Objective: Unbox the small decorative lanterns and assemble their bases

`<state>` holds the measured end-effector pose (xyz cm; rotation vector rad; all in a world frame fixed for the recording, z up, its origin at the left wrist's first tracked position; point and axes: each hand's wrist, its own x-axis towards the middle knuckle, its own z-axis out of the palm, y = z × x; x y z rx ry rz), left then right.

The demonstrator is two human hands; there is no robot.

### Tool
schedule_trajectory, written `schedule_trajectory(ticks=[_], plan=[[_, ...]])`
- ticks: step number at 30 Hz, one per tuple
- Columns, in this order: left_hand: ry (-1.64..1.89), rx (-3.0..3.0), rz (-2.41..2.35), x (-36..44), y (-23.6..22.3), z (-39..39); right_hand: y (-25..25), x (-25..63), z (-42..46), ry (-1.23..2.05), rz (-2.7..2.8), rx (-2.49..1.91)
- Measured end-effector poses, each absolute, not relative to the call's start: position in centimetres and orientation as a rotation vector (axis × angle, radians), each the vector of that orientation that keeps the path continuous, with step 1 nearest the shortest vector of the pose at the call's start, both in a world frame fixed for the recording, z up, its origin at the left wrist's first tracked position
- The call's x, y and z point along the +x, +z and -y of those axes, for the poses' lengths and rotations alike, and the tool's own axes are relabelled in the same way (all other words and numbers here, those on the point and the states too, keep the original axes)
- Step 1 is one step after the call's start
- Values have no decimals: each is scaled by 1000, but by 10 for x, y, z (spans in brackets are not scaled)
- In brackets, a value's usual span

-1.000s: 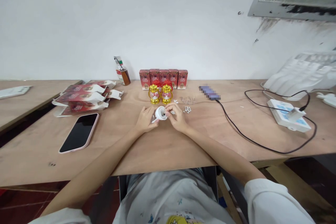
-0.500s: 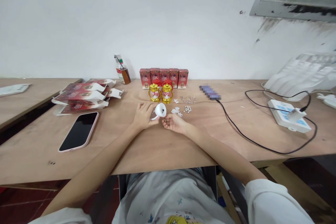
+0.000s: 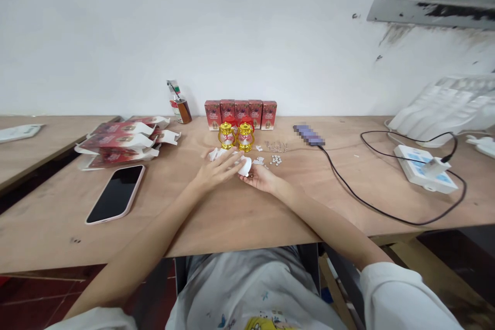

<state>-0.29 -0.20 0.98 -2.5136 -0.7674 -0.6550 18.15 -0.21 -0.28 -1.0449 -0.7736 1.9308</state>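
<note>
My left hand point(image 3: 217, 171) is closed around a small white cup-shaped plastic part point(image 3: 245, 167), its fingers lying over the top. My right hand point(image 3: 263, 179) is palm up against the lower right side of this part, fingers curled. Whatever the right fingertips pinch is too small to make out. White plastic pieces point(image 3: 215, 154) lie just beyond my left fingers. Two gold mini lanterns point(image 3: 245, 138) stand behind my hands, with red ones point(image 3: 231, 120) partly hidden behind them. Small flat white pieces point(image 3: 259, 160) and round button-like pieces point(image 3: 276, 160) lie beyond my right hand.
Several red boxes point(image 3: 242, 113) line the wall, with small metal pieces point(image 3: 277, 146) before them. Flattened red cartons point(image 3: 119, 142), a phone point(image 3: 116, 194) and a bottle point(image 3: 180, 108) are at left. At right are a second phone point(image 3: 308, 135), a cable point(image 3: 348, 196) and a power strip point(image 3: 425, 170).
My left hand has turned over the white part, so its hollow end no longer faces me. The right hand has shifted slightly right and now touches the part. White pieces by my left fingers are uncovered.
</note>
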Motion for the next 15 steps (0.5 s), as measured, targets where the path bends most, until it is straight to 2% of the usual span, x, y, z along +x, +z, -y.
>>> schedule_trajectory(ticks=[9,15], plan=[[-782,-2413,950,-14,6,-8,6,194,2,1741,1009,-1182],[-812,-2412,1086,-20,2,-19,10,227,-24,1358,1001,-1244]])
